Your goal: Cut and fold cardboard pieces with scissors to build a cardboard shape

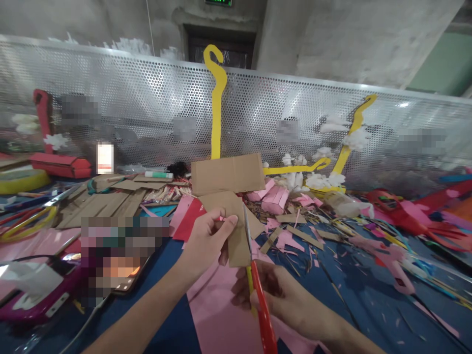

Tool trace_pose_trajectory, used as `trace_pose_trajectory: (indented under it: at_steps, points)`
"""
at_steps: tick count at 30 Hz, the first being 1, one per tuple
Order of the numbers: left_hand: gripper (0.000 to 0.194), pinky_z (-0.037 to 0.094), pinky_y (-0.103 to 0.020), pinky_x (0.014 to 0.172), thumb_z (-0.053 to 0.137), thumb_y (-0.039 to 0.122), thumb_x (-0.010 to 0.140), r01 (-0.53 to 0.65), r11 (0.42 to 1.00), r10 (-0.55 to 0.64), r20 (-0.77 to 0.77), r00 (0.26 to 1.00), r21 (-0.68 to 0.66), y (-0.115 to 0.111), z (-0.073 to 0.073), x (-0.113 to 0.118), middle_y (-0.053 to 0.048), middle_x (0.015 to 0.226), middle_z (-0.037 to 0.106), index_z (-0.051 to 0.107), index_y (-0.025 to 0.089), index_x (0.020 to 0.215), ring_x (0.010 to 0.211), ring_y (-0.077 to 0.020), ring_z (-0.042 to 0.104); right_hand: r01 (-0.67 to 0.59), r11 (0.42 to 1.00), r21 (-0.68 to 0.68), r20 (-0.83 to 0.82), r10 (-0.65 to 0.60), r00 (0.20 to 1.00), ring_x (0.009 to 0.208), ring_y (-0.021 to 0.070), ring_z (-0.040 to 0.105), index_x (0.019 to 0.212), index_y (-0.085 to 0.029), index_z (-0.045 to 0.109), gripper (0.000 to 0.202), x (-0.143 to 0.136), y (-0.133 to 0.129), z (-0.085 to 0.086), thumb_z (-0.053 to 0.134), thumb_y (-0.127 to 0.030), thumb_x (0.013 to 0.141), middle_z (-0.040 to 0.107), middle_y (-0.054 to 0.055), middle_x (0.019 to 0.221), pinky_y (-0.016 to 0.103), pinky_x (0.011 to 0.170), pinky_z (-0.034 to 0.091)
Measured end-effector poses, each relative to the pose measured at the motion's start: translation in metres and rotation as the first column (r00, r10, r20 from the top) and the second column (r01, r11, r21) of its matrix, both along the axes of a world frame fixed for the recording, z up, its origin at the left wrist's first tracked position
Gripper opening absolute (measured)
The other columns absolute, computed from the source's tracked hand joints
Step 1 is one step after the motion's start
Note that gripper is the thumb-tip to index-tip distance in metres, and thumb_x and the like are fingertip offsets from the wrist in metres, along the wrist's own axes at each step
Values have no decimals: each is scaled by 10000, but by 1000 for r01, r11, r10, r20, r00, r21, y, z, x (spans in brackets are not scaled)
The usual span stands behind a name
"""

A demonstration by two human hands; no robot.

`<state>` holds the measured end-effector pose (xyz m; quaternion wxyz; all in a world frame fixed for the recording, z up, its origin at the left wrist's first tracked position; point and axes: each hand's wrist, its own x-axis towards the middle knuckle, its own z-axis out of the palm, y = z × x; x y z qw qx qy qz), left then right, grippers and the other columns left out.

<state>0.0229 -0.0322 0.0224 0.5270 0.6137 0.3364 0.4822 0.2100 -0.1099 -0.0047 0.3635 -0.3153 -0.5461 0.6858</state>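
Between thumb and fingers, my left hand (208, 238) pinches a piece of brown cardboard (239, 246) over the middle of the table. My right hand (275, 290) is wrapped round the handles of a pair of scissors (263, 309), red and yellow. Their blades point away from me and run along the right edge of the cardboard; part of them is hidden by it. Pink paper (217, 309) lies beneath both hands. Just beyond the held piece stands a cardboard rectangle (228, 174) with a yellow hooked strip (217, 113) rising behind it.
A pink glue gun (391, 260) lies at right among scraps and sticks. Flat cardboard pieces (99, 206) and a glue stick (158, 175) are at left, near a purple power strip (33, 305). A perforated metal panel (147, 98) borders the far side.
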Motion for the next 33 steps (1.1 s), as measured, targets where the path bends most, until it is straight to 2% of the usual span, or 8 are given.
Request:
trace_pose_trajectory:
  at_steps: [7,17,22,26,29,33]
  points:
    - [337,316,-167,300,568,467,937,16,1000,-16,-8,1000,3,-1,0,-1,79,456,482,484,198,751,293,-71,446,37,999,14,48,-38,998,870,188,684,993,-131,607,404,-4,0,1,798,-430,801,676,81,938,312,826,532]
    - [313,327,-167,297,570,466,935,34,999,-34,7,999,-9,-2,3,-1,78,446,494,522,188,801,286,-71,438,45,999,27,53,-47,997,826,169,669,952,-137,593,352,-5,0,-4,769,-418,833,648,56,904,307,792,534]
    - [310,314,-161,306,563,473,938,39,999,-39,1,999,3,0,3,-4,65,486,528,535,182,832,297,-62,442,117,992,44,93,-121,988,816,175,628,1019,-163,612,458,-7,2,-9,805,-488,760,634,55,931,335,794,533]
    - [317,305,-156,291,578,471,927,102,995,-102,-30,994,3,-3,4,-3,63,471,537,518,188,798,280,-64,440,143,984,109,114,-155,981,837,182,567,1043,-174,612,552,-8,1,1,821,-554,702,588,54,944,338,798,516]
    - [316,336,-160,293,581,482,917,177,984,-177,-37,983,-18,-9,6,2,53,498,569,519,192,809,283,-70,455,103,986,130,78,-114,990,807,164,523,1057,-173,587,548,-7,-1,10,788,-571,738,547,43,945,338,801,503]
    - [330,356,-164,306,576,496,911,186,982,-186,-15,982,-42,-12,8,5,48,512,566,505,192,802,297,-69,452,66,991,115,35,-70,997,946,193,548,1137,-173,594,460,-3,-1,10,749,-478,829,564,82,1080,370,907,492]
